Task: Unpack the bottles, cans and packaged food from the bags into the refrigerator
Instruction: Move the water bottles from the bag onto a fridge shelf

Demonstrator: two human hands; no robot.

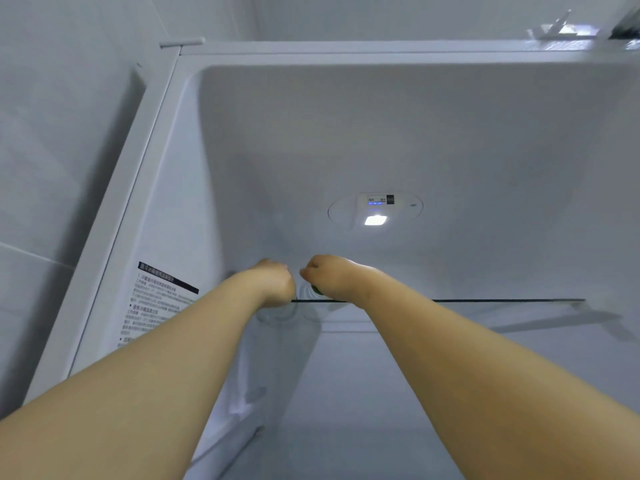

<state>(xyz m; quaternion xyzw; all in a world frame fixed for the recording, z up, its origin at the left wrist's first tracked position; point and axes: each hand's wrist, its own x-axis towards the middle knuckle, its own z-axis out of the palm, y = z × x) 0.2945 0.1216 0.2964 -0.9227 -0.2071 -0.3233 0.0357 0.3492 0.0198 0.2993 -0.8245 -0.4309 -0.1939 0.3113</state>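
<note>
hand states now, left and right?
Left hand: fingers curled, what it holds hidden; cannot tell.
Right hand: grips a clear bottle at the glass shelf.

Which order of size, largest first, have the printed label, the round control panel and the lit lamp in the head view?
1. printed label, though it sits nearer the camera, so its lead is unsure.
2. round control panel.
3. lit lamp, clearly smallest.

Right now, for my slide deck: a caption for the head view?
Left hand and right hand at a clear bottle on the refrigerator shelf.
</note>
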